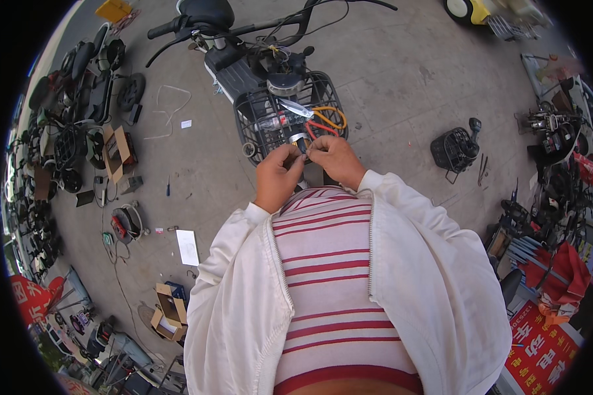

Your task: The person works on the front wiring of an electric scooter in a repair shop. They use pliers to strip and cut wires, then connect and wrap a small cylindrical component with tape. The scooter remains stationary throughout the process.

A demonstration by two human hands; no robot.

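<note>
My left hand (277, 176) and my right hand (338, 160) meet at the near rim of a black wire basket (245, 117) on an electric bike. Both have thumb and fingers pinched together, nearly touching. Something small and dark shows between the fingertips, too small to name. Just beyond them, in the basket, lies a pair of scissors (298, 108) with one orange and one red handle, blades pointing away to the left. A silver-grey ring-shaped piece (298, 138) sits close to my fingertips. The bike's handlebar (260, 27) stretches across the far side, with loose cables hanging from it.
A second black basket (453, 150) stands on the paving at right, with a cordless power tool (474, 126) beside it. Open cardboard boxes (117, 155), a screwdriver (168, 186) and a white sheet (187, 247) lie at left. Parked bikes (79, 99) line the left edge.
</note>
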